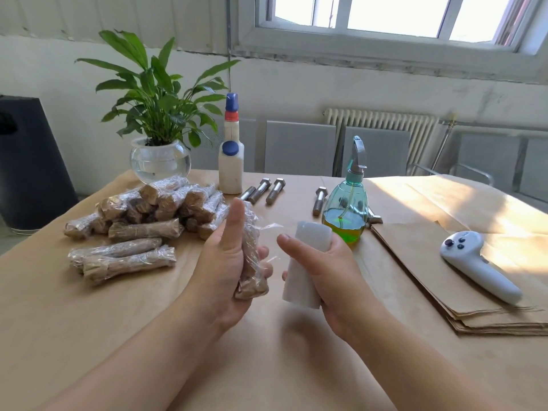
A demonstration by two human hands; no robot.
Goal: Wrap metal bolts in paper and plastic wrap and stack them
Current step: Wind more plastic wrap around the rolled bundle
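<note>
Your left hand [228,262] curls its fingers [262,252] round the wrapped bolt [250,262], long axis upright and tilted away, just left of the plastic wrap roll [305,265] gripped in your right hand [332,271], film [272,229] bridging them.

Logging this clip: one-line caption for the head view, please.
Left hand grips a wrapped bolt while right hand holds the plastic wrap roll, film stretched between them.
</note>
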